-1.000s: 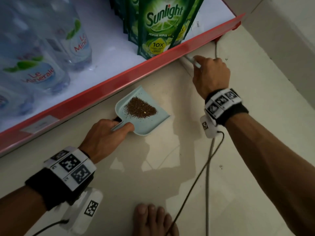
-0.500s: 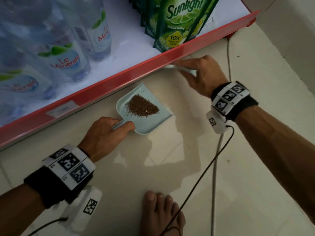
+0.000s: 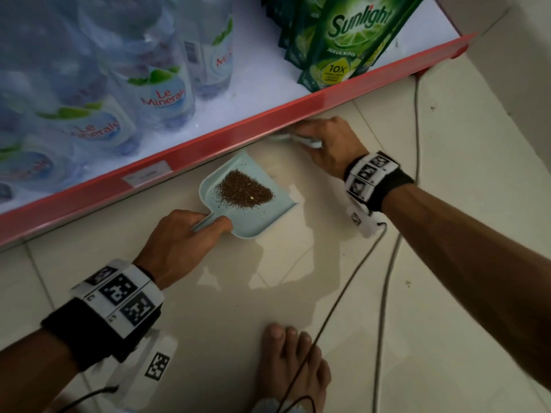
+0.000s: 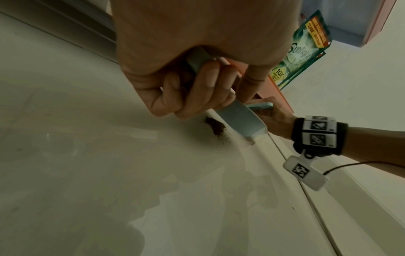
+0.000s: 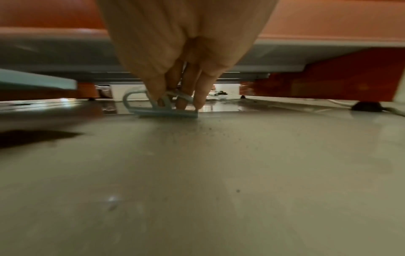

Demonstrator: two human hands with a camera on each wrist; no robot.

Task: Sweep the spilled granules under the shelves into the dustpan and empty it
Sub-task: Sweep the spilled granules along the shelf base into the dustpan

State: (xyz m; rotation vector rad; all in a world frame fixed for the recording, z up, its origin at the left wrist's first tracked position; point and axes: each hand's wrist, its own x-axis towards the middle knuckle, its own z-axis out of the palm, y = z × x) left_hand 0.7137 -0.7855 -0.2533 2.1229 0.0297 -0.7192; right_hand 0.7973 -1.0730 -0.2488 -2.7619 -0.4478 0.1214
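Note:
A pale blue dustpan lies on the tiled floor just in front of the red shelf edge, with a pile of brown granules in it. My left hand grips its handle. My right hand holds a small pale blue brush low against the floor, its head reaching under the shelf. In the right wrist view, loose granules are scattered on the floor in front of the brush. The dustpan's rim shows at the left of that view.
Water bottles and green Sunlight pouches stand on the shelf above. My bare foot is on the floor behind the dustpan, with cables trailing past it. A shelf foot stands at the right, a wall beyond.
My right hand has moved left along the shelf edge toward the dustpan, bringing the brush low under the shelf. My left hand and the dustpan have stayed put.

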